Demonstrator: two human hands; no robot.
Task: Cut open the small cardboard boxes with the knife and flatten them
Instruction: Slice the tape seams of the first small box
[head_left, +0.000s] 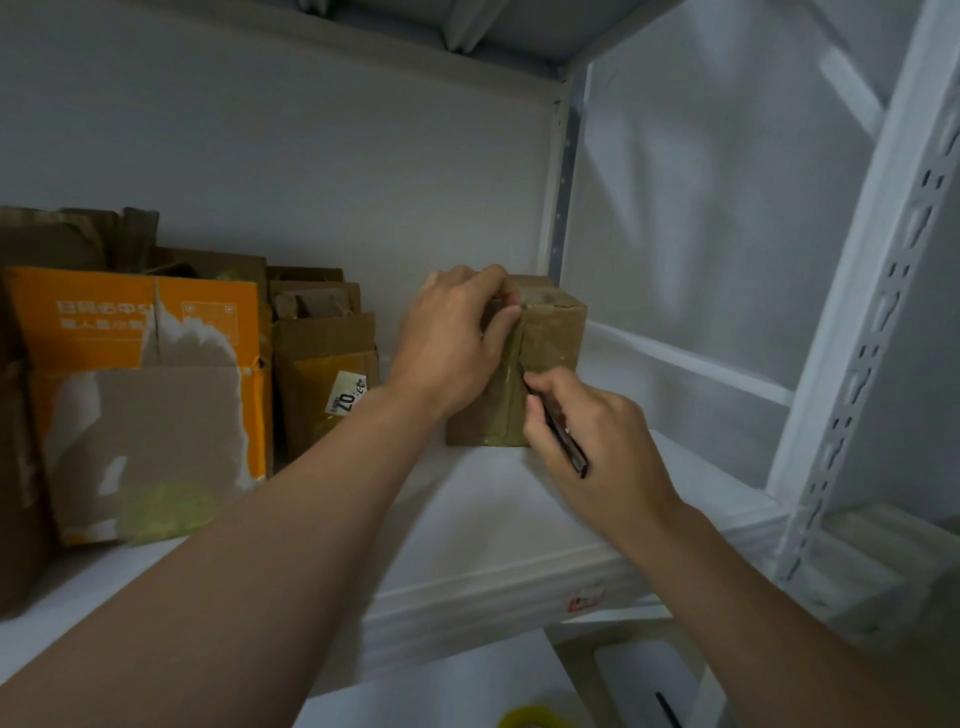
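A small brown cardboard box (553, 338), sealed with glossy tape, stands on the white shelf (467, 519) near its right rear corner. My left hand (447, 338) grips the box's top left edge, fingers curled over the taped seam. My right hand (587, 431) holds a slim dark knife (563, 436) like a pen. Its tip touches the tape strip on the box's front face, about halfway down. The blade itself is hidden by my fingers.
Left on the same shelf stand an orange-and-brown carton (140, 395), a smaller brown box with a "02" label (324, 374) and more cardboard behind them. A white slotted upright (852, 364) rises at right. Something yellow (530, 717) shows below the shelf.
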